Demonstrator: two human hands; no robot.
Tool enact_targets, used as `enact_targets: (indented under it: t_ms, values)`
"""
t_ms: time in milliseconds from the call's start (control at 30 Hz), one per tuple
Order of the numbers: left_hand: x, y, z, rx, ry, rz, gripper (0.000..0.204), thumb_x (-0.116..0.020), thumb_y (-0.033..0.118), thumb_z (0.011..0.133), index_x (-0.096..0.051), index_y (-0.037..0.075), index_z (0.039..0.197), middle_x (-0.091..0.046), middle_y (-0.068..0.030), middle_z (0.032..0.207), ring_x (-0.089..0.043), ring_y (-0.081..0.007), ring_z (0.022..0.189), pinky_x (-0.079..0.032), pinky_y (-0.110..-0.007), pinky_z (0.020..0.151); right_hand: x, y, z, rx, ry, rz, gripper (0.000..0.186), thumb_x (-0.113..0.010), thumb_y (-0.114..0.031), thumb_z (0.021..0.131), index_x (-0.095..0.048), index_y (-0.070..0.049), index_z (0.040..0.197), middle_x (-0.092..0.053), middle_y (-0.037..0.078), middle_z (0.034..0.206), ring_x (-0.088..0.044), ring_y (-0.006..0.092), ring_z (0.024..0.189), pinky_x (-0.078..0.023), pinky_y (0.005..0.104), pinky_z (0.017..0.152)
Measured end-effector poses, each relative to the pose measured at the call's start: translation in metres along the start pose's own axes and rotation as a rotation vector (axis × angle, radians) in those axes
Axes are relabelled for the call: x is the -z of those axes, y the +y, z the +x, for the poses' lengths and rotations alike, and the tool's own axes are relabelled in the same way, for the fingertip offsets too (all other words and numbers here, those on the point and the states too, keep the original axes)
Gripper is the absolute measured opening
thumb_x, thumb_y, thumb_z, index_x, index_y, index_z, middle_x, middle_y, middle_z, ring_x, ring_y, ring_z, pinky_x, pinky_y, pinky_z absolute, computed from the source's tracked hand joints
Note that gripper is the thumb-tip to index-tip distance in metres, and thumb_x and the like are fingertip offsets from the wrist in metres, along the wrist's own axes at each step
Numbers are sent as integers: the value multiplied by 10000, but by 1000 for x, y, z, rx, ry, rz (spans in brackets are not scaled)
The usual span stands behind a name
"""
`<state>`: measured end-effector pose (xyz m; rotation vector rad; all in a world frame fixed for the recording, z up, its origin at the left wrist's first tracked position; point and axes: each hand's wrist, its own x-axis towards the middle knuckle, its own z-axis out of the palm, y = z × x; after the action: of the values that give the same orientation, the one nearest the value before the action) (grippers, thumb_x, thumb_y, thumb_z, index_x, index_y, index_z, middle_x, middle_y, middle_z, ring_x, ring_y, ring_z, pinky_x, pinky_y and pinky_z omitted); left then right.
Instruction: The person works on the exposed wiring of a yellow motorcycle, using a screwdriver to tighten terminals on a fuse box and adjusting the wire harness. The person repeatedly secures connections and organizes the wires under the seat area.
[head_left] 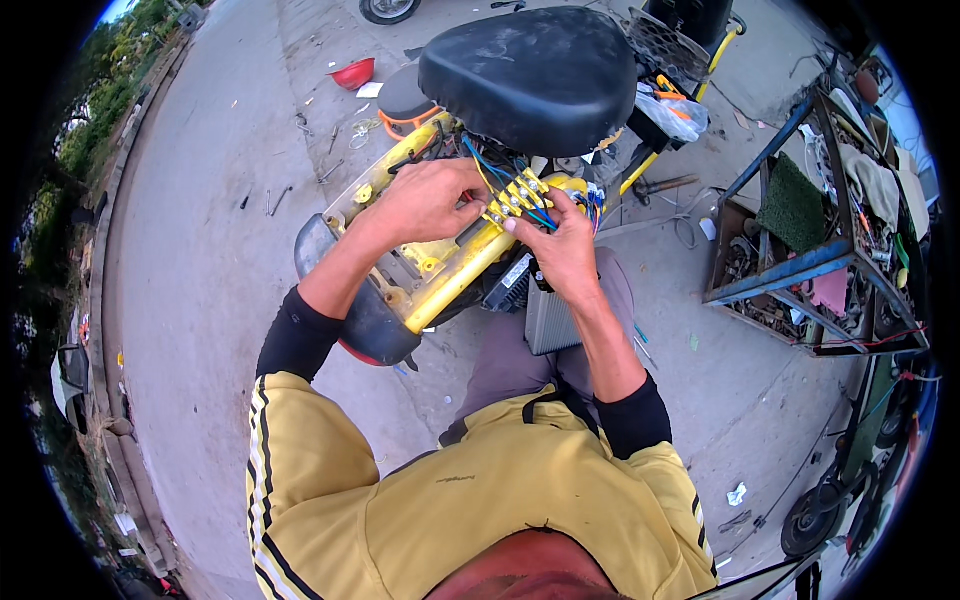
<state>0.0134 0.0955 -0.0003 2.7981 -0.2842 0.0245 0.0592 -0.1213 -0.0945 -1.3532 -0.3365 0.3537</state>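
A yellow terminal block (515, 199) with a row of metal screws sits above the yellow frame tube (462, 268) of a scooter. My right hand (562, 243) grips its right end between thumb and fingers. Closed at the block's left end, my left hand (430, 203) pinches with fingertips turned inward; what lies between them is too small to make out. Blue wires (484, 158) run down to the block from under the black seat (528, 78), and more come out by my right hand. A finned grey metal box (552, 322) rests by my legs.
A blue-framed metal rack (785, 283) full of parts and rags stands at the right. Beyond the frame are an orange-rimmed stool (404, 98) and a red bowl (353, 74). Loose tools (281, 200) lie on the concrete at left, and a hammer (668, 185) at right.
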Motion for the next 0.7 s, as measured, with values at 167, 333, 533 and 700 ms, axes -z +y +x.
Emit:
enact_targets:
  t_ms: [167, 333, 533, 700]
  values:
    - [-5, -1, -3, 24, 20, -127, 141, -774, 124, 931, -767, 21, 1026, -768, -126, 1007, -755, -325, 973, -570, -444, 849, 16, -2, -4, -63, -146, 55, 634, -824, 79, 873, -586, 91, 1460, -777, 149, 1257, -764, 188, 1137, -602, 314, 997]
    - [-16, -5, -5, 19, 68, -210, 142, -769, 100, 928, -742, -2, 1023, -736, -140, 979, -743, -317, 937, -569, -430, 847, 16, -4, -3, -83, -127, 7, 598, -853, 24, 863, -594, 100, 1397, -769, 147, 1241, -764, 192, 1104, -605, 308, 966]
    - [-24, -9, -6, 48, 89, -348, 162, -759, 133, 939, -748, -2, 1028, -747, -143, 998, -754, -333, 965, -573, -441, 855, 1, -2, -3, -31, -23, -8, 598, -880, -20, 836, -623, 105, 1361, -779, 172, 1226, -769, 196, 1076, -616, 333, 928]
    - [-30, 0, -16, 60, 156, -357, 162, -758, 113, 946, -747, 8, 1069, -724, -136, 1046, -744, -314, 933, -574, -434, 831, 2, 2, -2, -15, 15, -147, 638, -901, -98, 816, -632, 121, 1351, -785, 194, 1203, -770, 214, 1074, -610, 344, 950]
